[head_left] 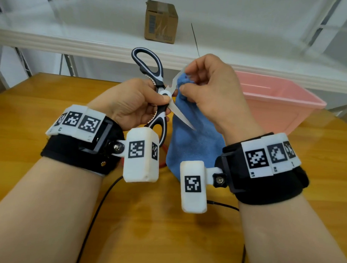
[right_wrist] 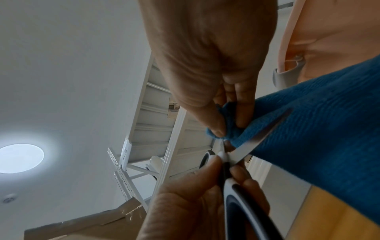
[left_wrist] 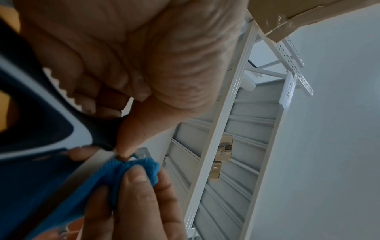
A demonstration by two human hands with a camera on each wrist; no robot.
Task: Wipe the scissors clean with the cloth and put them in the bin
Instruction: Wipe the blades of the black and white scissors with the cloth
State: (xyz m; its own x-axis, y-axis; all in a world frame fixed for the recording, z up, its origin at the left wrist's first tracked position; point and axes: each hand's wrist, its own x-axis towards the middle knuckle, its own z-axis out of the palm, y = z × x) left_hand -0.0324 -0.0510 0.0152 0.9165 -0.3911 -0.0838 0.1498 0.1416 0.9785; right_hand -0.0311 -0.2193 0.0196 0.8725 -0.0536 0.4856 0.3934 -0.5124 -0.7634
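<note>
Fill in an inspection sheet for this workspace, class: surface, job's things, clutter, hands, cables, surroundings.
Surface: wooden table, bare where visible.
Job's things: scissors held open above the table; blue cloth pinched over the upper blade, its tail hanging; pink bin far right, nothing seen inside.
Clutter: nothing seen.
Hands: left hand grips the scissors near the pivot; right hand pinches the cloth on the blade.
Cables: black cable and red cable on the table.
Surroundings: white shelf carrying a cardboard box.
</note>
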